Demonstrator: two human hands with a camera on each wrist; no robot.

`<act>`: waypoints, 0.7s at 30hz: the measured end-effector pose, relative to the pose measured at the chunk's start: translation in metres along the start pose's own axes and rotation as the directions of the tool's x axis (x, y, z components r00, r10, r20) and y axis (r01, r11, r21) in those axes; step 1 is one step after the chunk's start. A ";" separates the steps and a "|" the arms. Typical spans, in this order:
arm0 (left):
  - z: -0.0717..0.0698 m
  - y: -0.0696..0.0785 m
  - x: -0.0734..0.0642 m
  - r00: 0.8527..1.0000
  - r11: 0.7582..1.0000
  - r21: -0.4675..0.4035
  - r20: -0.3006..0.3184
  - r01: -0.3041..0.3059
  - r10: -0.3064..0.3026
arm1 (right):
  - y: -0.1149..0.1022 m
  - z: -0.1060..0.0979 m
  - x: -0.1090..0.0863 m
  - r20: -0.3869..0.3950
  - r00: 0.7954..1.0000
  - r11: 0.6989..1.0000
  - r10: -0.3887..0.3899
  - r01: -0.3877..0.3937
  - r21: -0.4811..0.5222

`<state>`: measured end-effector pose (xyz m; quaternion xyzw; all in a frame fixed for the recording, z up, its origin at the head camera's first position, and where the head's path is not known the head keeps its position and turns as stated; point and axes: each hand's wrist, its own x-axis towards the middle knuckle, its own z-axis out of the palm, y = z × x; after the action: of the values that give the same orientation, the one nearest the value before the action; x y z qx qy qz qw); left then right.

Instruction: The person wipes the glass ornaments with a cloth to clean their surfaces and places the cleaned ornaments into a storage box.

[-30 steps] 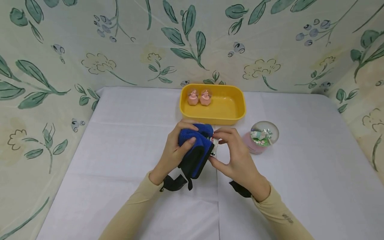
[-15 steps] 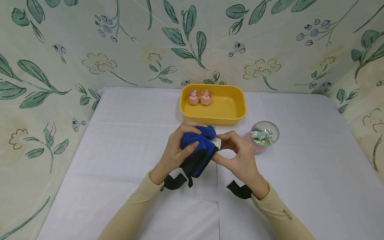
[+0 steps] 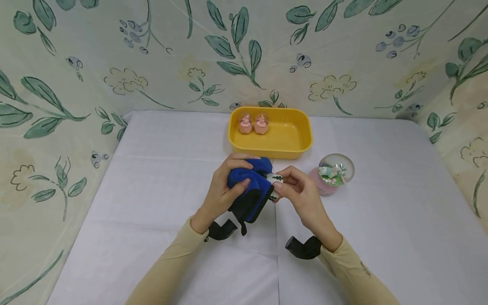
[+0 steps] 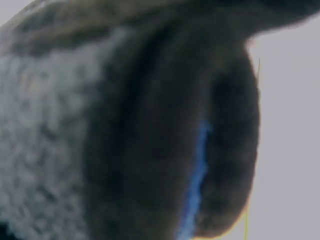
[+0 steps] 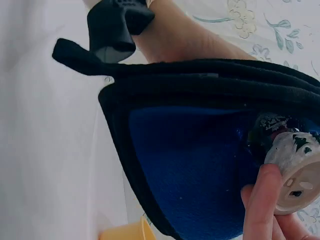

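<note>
My left hand (image 3: 219, 188) grips a thick blue cloth (image 3: 248, 180) with black edging and a hanging loop, folded round a small snow globe (image 3: 273, 178). Only the globe's white base with dark green marks sticks out of the cloth on the right. My right hand (image 3: 303, 195) pinches this base between thumb and fingers. In the right wrist view, the base's pale underside (image 5: 301, 187) faces the camera, and a bit of the dark glassy dome shows inside the blue cloth (image 5: 185, 165). Dark, blurred cloth (image 4: 160, 140) fills much of the left wrist view.
A yellow tray (image 3: 291, 146) stands behind the hands, with two small pink globe ornaments (image 3: 245, 123) at its left end. Right of my right hand a larger snow globe (image 3: 332, 173) with a pink base lies tilted on the white tablecloth (image 3: 160, 186). Floral fabric hangs behind.
My right thumb has come round onto the visible side of the white base, and more of the base shows outside the cloth. My left hand keeps its hold with little movement.
</note>
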<state>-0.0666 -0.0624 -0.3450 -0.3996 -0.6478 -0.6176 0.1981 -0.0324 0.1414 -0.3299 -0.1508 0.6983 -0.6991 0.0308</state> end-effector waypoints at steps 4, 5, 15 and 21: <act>-0.002 0.000 0.002 0.999 1.000 -0.014 -0.038 -0.002 0.002 | 0.002 0.001 0.000 0.010 1.000 0.997 0.010 -0.011 0.071; -0.002 0.000 0.002 0.999 1.000 -0.016 -0.043 -0.001 0.001 | 0.002 0.001 0.000 0.012 1.000 0.996 0.008 -0.009 0.083; -0.006 0.002 0.001 0.992 0.999 -0.007 -0.117 0.040 -0.041 | 0.002 0.002 -0.004 -0.031 1.000 0.969 -0.001 0.009 0.248; -0.008 0.001 0.000 0.988 0.997 -0.022 -0.133 0.073 -0.075 | 0.001 0.001 -0.005 -0.070 0.997 0.955 -0.022 0.042 0.293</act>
<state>-0.0674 -0.0697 -0.3428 -0.3347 -0.6422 -0.6553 0.2146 -0.0277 0.1411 -0.3318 -0.1328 0.5844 -0.8003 0.0184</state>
